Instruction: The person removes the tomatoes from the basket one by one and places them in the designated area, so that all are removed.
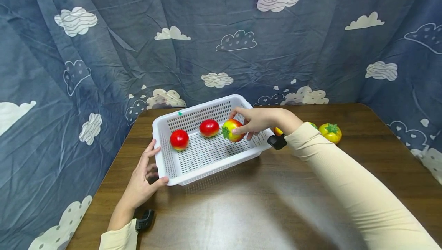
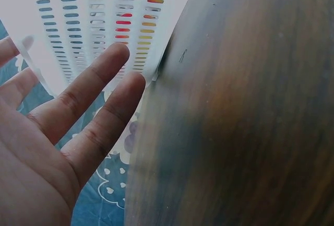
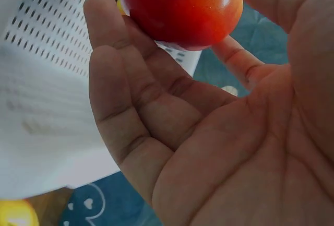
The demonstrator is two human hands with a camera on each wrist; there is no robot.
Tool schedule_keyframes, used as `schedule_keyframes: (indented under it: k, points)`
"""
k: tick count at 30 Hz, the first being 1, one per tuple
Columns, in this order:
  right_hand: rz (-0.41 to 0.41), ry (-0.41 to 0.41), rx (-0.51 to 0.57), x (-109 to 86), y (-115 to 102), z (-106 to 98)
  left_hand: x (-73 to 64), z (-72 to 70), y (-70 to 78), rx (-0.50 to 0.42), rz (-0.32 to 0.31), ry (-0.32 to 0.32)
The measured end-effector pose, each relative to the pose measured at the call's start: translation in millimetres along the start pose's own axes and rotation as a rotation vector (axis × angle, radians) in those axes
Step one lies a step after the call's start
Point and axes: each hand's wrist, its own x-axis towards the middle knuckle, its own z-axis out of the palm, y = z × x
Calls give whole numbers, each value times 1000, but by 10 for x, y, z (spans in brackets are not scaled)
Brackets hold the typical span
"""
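Note:
A white plastic basket with slotted walls stands on the table, angled, and two red toy tomatoes lie inside it. My right hand reaches over the basket's right end and grips a red-and-yellow toy tomato with a green leafy top. In the right wrist view, thumb and fingers are round this tomato, and the little-finger side of the hand is free of it. At the basket's left end, my left hand holds the rim, thumb on the near corner. Two of its fingers extend along the outside wall.
Right of the basket, a yellow toy tomato with a green top sits on the brown wooden table. More yellow fruit is partly hidden behind my right forearm. A blue cloud-print cloth hangs behind the table and at both sides.

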Motion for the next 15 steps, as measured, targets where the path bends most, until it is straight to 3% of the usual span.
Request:
schedule_keyframes:
  k: [15]
  points:
    - [-60, 38, 56, -153, 250, -17, 5, 2, -10, -1, 6, 1]
